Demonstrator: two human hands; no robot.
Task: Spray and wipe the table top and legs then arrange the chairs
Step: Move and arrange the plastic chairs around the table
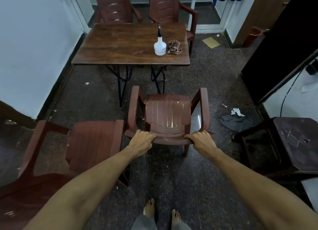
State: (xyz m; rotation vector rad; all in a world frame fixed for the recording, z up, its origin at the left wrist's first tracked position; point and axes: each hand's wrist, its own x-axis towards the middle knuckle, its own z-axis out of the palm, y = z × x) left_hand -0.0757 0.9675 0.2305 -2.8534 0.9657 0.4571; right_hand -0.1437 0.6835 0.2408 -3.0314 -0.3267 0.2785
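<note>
A maroon plastic armchair (167,112) stands in front of me, facing the wooden table (120,45). My left hand (142,140) grips the left end of its backrest top. My right hand (201,141) grips the right end. On the table's right part stand a white spray bottle (160,46) with a black nozzle and, beside it, a crumpled checked cloth (174,47). The table's black folding legs (123,85) show beneath its near edge. Two more maroon chairs (113,6) (169,6) stand at the table's far side.
Another maroon chair (93,143) stands close at my left. A dark plastic stool (289,140) is at the right, with a dark cloth (235,121) and paper scraps on the floor near it. A white wall runs along the left. Cardboard (210,42) and an orange bin (253,36) lie far right.
</note>
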